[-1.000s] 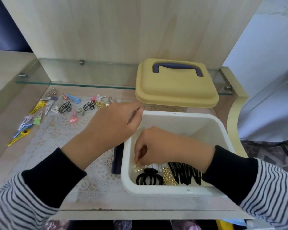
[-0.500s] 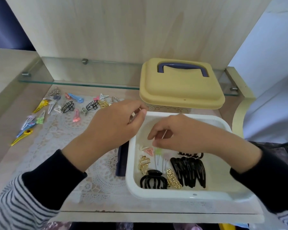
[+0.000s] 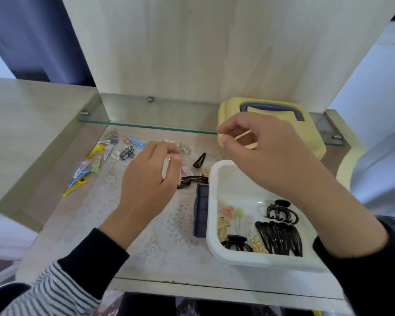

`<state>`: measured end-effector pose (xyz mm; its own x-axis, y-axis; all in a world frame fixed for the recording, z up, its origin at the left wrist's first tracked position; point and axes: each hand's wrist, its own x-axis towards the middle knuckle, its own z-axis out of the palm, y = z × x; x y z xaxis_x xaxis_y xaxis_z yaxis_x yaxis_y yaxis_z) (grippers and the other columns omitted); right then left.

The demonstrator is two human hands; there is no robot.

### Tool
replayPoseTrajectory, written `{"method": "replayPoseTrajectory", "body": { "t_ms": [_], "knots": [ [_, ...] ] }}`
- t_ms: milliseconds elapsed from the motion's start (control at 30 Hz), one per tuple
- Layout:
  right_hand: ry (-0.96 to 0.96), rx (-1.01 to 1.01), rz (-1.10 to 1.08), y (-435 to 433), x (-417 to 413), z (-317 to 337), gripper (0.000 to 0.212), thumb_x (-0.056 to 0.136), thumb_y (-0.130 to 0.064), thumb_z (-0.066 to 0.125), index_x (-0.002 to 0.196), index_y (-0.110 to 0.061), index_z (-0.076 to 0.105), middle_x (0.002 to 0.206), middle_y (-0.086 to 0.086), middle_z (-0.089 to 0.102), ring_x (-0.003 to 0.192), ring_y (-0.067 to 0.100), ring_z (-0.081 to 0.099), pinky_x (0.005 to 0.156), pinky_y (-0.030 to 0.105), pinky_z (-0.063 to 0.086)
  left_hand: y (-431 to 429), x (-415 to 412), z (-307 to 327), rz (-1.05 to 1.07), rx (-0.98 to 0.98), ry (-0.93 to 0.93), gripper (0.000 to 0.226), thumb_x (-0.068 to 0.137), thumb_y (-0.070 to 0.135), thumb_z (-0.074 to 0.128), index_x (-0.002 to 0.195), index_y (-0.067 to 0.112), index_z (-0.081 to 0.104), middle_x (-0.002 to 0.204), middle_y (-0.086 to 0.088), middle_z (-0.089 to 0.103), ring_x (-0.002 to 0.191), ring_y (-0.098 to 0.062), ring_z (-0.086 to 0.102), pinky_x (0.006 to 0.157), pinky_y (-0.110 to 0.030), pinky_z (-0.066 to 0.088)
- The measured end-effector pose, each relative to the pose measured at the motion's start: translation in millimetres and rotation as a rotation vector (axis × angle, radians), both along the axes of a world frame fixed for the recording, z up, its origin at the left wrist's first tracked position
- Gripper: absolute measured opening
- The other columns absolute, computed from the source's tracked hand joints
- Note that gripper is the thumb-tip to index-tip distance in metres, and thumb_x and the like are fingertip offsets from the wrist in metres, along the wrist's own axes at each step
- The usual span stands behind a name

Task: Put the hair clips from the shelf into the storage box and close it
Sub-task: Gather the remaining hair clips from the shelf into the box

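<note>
White storage box (image 3: 213,192) sits open; left hand (image 3: 146,181) grips pale clips (image 3: 165,166), right hand (image 3: 269,153) pinches gold clip (image 3: 243,135).

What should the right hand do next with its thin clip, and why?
Probably lower the right hand and release the thin gold clip into the white box. The hand pinches it above the box's far side, the box is open with its yellow lid set behind, and the left hand holds a pale clip ready.

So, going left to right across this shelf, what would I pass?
Coloured hair clips → left hand → dark blue strip → white storage box; right hand and yellow lid overlap it, so unplaced.
</note>
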<state>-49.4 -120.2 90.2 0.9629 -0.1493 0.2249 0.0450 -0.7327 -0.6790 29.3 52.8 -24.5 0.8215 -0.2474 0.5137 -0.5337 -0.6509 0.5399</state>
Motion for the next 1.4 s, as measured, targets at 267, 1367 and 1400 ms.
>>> {"method": "replayPoseTrajectory", "body": {
  "t_ms": [267, 1367, 1400],
  "knots": [
    [-0.233, 0.049, -0.037, 110, 10, -29, 0.024, 0.087, -0.017, 0.05, 0.108, -0.013, 0.061, 0.102, 0.001, 0.059, 0.092, 0.018, 0.056, 0.081, 0.032, 0.045, 66, 8, -29, 0.226, 0.118, 0.077, 0.034, 0.088, 0.03, 0.047, 0.117, 0.016, 0.055, 0.127, -0.002, 0.052, 0.114, -0.022, 0.05, 0.081, -0.038, 0.047],
    [-0.234, -0.516, -0.244, 164, 105, -189, 0.015, 0.083, -0.022, 0.06, 0.092, -0.014, 0.069, 0.097, 0.005, 0.067, 0.101, 0.029, 0.055, 0.082, 0.04, 0.041, 108, 76, -77, 0.232, 0.263, 0.0, 0.03, 0.087, 0.023, 0.054, 0.115, 0.017, 0.064, 0.105, -0.002, 0.068, 0.098, -0.023, 0.06, 0.089, -0.041, 0.045],
    [-0.232, -0.512, -0.244, 164, 104, -189, 0.015, 0.083, -0.023, 0.06, 0.092, -0.014, 0.068, 0.096, 0.005, 0.066, 0.099, 0.029, 0.055, 0.081, 0.04, 0.041, 108, 76, -76, 0.229, 0.248, -0.001, 0.027, 0.087, 0.023, 0.057, 0.112, 0.017, 0.064, 0.104, -0.002, 0.068, 0.097, -0.023, 0.06, 0.087, -0.041, 0.046]
  ]
}}
